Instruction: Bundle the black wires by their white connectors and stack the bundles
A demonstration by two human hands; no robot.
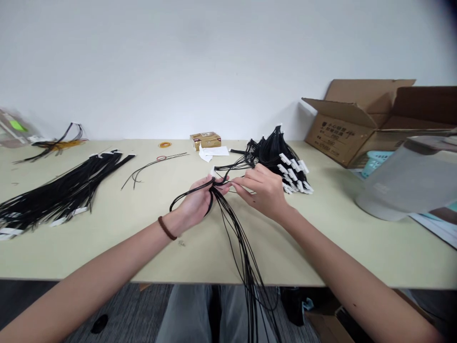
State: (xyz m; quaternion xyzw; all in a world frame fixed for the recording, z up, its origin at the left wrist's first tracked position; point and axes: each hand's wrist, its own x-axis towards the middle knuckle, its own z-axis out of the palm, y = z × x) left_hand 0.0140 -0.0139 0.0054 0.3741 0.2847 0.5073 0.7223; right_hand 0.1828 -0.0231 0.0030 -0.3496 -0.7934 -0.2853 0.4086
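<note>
A bundle of thin black wires (238,233) runs from my left hand (195,202) down over the table's front edge. My left fingers are wrapped round the bundle near a white connector (213,171), and a loop of wire bends back over the wrist. My right hand (262,190) pinches a thin black wire just right of the bundle, thumb against forefinger. Beyond the right hand lies a heap of black cables (273,147) with several white connectors (294,172) at its near end.
Black cables (67,186) lie spread at the left, beside a few loose wires (153,162). A small tissue box (205,140) stands at the back. On the right are an open cardboard box (335,128) and a grey bin (396,181). The table's front edge (171,281) runs below my hands.
</note>
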